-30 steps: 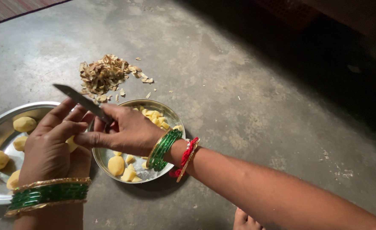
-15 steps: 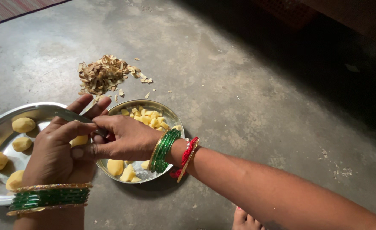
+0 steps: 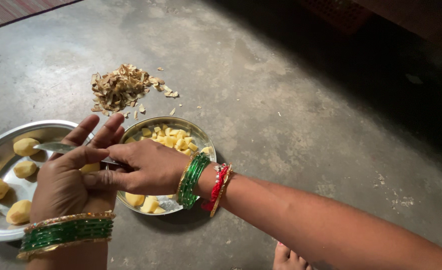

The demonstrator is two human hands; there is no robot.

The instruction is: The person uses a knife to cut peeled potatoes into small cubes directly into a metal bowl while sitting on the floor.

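Potato in hand [image 3: 90, 167]: peeled, yellow; only a small part shows between the fingers of the left hand. It sits above the gap between the large plate and the small bowl.
Left hand [image 3: 68, 180]: cupped around the potato, palm away from the camera, fingers half spread and pointing up; thumb laid across toward the knife. Green and gold bangles [image 3: 66, 232] ring the wrist.
Knife [image 3: 61, 148]: narrow steel blade, lying nearly level, tip pointing left over the plate. The blade passes across the left fingers and meets the potato; the handle is hidden inside the right hand.
Right hand [image 3: 148, 167]: closed firmly around the knife handle, knuckles up, thumb pressing toward the left hand. Wrist carries green bangles [image 3: 193, 180] and a red thread band [image 3: 218, 186].
Small bowl [image 3: 207, 141]: round steel, directly under the right hand; holds yellow potato cubes [image 3: 176, 139] at the far side and larger cut pieces [image 3: 148, 204] at the near side.
Large plate [image 3: 1, 227]: steel, at the left edge; holds four whole peeled potatoes [image 3: 26, 146].
Peel heap [image 3: 121, 87]: brown dry scraps on the floor beyond the bowl, with a few loose flakes around it.
Floor [image 3: 291, 115]: grey concrete, dark toward the upper right.
Foot [image 3: 287, 257]: bare toes at the lower edge, beneath the right forearm.
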